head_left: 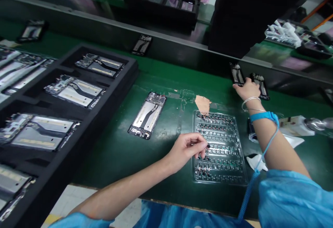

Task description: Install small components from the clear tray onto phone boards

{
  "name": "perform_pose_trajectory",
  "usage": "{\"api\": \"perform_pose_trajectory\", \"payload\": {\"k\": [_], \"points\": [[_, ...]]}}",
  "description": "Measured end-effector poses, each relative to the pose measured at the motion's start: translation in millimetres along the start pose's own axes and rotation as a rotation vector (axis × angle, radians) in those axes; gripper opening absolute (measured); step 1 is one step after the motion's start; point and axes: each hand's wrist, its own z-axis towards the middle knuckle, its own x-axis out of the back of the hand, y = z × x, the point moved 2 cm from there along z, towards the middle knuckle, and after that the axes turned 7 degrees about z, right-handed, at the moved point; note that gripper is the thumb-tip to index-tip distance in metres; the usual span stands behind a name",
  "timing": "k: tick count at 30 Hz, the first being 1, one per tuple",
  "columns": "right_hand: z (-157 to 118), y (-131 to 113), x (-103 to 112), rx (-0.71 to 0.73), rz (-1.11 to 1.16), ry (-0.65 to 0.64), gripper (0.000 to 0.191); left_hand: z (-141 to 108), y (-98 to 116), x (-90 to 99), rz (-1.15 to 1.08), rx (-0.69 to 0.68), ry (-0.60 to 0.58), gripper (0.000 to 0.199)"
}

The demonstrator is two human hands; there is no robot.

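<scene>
My left hand (188, 148) is closed in a pinch on a small black part (208, 146), above the left side of a clear plastic tray (194, 151). Rows of tiny components fill parts of that tray. At the back right, my right hand (248, 91) has its thumb and fingers across the lower end of a phone frame (237, 72); its fingertips are partly hidden. Just right of that hand lies a second phone frame (261, 85). Another phone frame (147, 115), with a black ribbon cable over silver metal, lies left of the clear tray.
A black foam tray (125, 77) with several phone frames stands at left. A tan paper scrap (203, 104) touches the clear tray's top. A bottle (296, 125) and white wipes (256, 161) sit at right. A blue coiled cord (248, 196) hangs from my right wristband.
</scene>
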Motion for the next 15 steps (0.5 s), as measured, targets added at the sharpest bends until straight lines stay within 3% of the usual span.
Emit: {"api": "perform_pose_trajectory", "payload": {"k": [4,8,15], "points": [[15.3,12.5,-22.4,-0.115,-0.013,0.027,0.075,1.9,-0.2,2.4,-0.055,0.025,-0.005,0.021],[24.5,23.2,-36.5,-0.102,0.031,0.069,0.069,3.0,0.9,5.0,-0.099,0.049,0.016,0.021],[31.3,28.6,-25.4,-0.065,0.233,0.182,0.073,4.4,0.9,7.9,-0.112,0.06,0.024,0.022]]}}
